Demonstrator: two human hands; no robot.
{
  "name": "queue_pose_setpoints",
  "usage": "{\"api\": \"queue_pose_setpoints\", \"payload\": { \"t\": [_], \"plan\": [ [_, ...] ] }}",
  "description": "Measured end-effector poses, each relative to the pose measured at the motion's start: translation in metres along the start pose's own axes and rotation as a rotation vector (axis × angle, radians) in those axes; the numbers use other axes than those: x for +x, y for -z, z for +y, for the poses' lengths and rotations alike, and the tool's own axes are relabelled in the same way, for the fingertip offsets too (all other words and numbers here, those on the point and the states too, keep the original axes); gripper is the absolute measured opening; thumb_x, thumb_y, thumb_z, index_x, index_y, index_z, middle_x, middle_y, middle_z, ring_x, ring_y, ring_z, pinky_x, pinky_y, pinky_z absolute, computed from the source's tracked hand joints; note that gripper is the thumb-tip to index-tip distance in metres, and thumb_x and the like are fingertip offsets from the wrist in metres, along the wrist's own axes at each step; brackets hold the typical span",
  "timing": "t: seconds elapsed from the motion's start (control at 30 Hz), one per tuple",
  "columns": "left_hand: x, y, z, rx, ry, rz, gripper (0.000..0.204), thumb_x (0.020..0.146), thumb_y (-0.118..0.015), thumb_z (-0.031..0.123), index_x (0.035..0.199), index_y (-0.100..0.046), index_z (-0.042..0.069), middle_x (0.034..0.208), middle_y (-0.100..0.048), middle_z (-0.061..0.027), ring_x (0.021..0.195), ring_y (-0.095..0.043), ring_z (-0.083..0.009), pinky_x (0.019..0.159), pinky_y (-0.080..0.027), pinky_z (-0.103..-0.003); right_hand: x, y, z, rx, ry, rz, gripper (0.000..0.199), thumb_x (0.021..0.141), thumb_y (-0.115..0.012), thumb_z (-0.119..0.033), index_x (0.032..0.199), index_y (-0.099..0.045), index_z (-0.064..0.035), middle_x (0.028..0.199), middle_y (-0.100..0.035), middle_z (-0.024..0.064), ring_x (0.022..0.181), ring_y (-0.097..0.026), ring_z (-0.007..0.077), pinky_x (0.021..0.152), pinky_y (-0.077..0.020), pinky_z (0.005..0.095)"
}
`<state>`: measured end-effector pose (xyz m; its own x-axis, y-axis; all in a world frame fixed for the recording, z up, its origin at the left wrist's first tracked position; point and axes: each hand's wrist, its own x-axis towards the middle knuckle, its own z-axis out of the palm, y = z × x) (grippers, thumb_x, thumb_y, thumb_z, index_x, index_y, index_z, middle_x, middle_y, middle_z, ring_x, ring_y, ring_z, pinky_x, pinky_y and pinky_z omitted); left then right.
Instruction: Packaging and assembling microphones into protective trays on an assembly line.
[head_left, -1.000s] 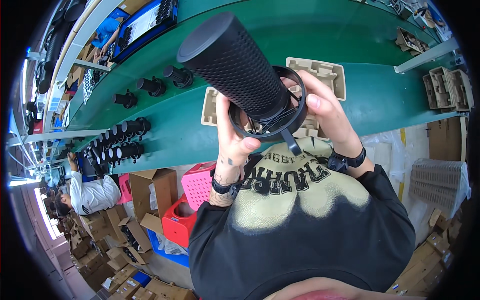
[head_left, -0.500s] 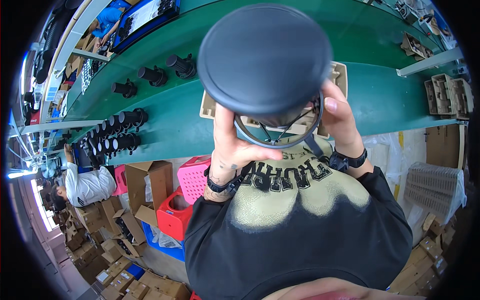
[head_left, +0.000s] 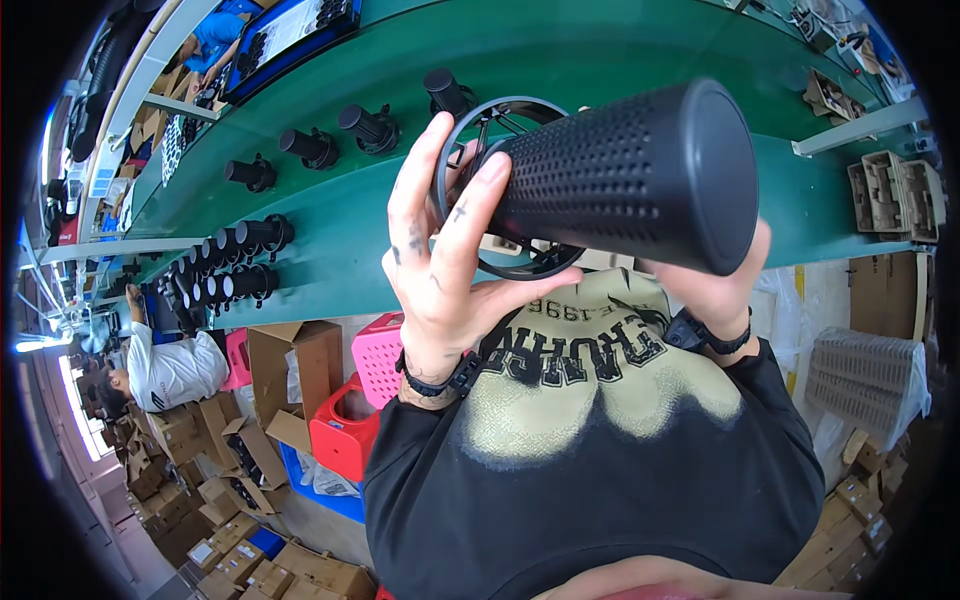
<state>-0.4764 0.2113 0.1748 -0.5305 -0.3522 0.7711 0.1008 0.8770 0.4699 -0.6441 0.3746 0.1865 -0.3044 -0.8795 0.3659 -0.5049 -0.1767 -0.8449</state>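
Observation:
In front of my chest I hold a black dimpled cylinder (head_left: pixel 610 175), tilted sideways. Its smooth, flat, wide end (head_left: pixel 725 175) faces right and toward me. An open black ring (head_left: pixel 535 268) with thin struts surrounds its narrower left end. My left hand (head_left: pixel 435 225) grips this ring end, with the thumb below and fingers over the ring and the cylinder's side. Beneath the wide end, my right hand (head_left: pixel 715 285) supports the cylinder; its fingers are partly hidden behind it. Similar black cylinders (head_left: pixel 368 128) stand on the green work surface (head_left: pixel 350 235) beyond my left hand.
More black cylinders (head_left: pixel 240 282) stand in rows at the left. Beige moulded trays (head_left: pixel 880 195) sit at the far right. Below the bench's left side are a red stool (head_left: pixel 345 430) and cardboard boxes (head_left: pixel 290 375). A person in white (head_left: pixel 180 370) works farther left.
The cylinder has turned from end-on to sideways, its wide end swinging right and down. My left hand has moved up around the ring; my right hand has shifted down under the wide end.

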Motion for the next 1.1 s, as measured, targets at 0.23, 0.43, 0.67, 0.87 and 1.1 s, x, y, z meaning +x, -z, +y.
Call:
{"api": "queue_pose_setpoints", "payload": {
  "t": [0.23,0.43,0.67,0.87,1.1],
  "plan": [
    [0.000,-0.003,0.001,0.083,-0.077,-0.027,0.091,0.048,-0.092,0.029,0.124,-0.053,-0.001,0.139,-0.034,-0.0283,0.121,-0.048,-0.0393,0.094,-0.049,-0.046,0.006,-0.023,0.005,0.156,-0.013,0.039,0.024,0.076,-0.065,0.002,0.100,-0.067,0.0001,0.100,-0.066,0.0069,0.085,-0.062,0.0148,0.074,-0.0485,0.0264],
    [0.001,-0.004,0.002,0.113,-0.129,-0.037,0.089,0.049,-0.092,0.027,0.124,-0.053,-0.001,0.138,-0.035,-0.0280,0.121,-0.048,-0.0407,0.096,-0.048,-0.048,0.008,-0.023,0.004,0.200,-0.091,-0.004,0.025,0.076,-0.066,0.001,0.101,-0.066,-0.0006,0.100,-0.066,0.0064,0.086,-0.063,0.0145,0.073,-0.0489,0.0268],
    [-0.002,-0.005,0.003,0.127,-0.138,-0.028,0.090,0.048,-0.092,0.028,0.124,-0.053,-0.001,0.137,-0.035,-0.0283,0.121,-0.048,-0.0408,0.096,-0.048,-0.048,-0.003,-0.030,0.014,0.153,-0.133,0.229,0.025,0.076,-0.069,-0.001,0.101,-0.067,-0.0019,0.098,-0.067,0.0053,0.087,-0.063,0.0133,0.076,-0.0493,0.0266],
    [0.000,-0.004,0.004,0.084,-0.090,-0.037,0.092,0.049,-0.091,0.030,0.125,-0.052,-0.001,0.138,-0.035,-0.0281,0.120,-0.049,-0.0391,0.096,-0.049,-0.047,0.004,-0.027,0.008,0.092,-0.084,0.191,0.022,0.074,-0.070,-0.002,0.096,-0.069,-0.0021,0.095,-0.067,0.0051,0.084,-0.064,0.0138,0.075,-0.0499,0.0287],
    [-0.002,-0.005,0.009,-0.078,0.095,-0.032,0.089,0.050,-0.090,0.035,0.125,-0.055,0.003,0.135,-0.041,-0.0243,0.112,-0.055,-0.0345,0.089,-0.053,-0.041,0.023,-0.008,-0.003,-0.271,0.420,-0.057,0.017,0.072,-0.065,0.002,0.088,-0.070,-0.0029,0.080,-0.067,0.0077,0.070,-0.063,0.0104,0.059,-0.0501,0.0252]
  ]
}}
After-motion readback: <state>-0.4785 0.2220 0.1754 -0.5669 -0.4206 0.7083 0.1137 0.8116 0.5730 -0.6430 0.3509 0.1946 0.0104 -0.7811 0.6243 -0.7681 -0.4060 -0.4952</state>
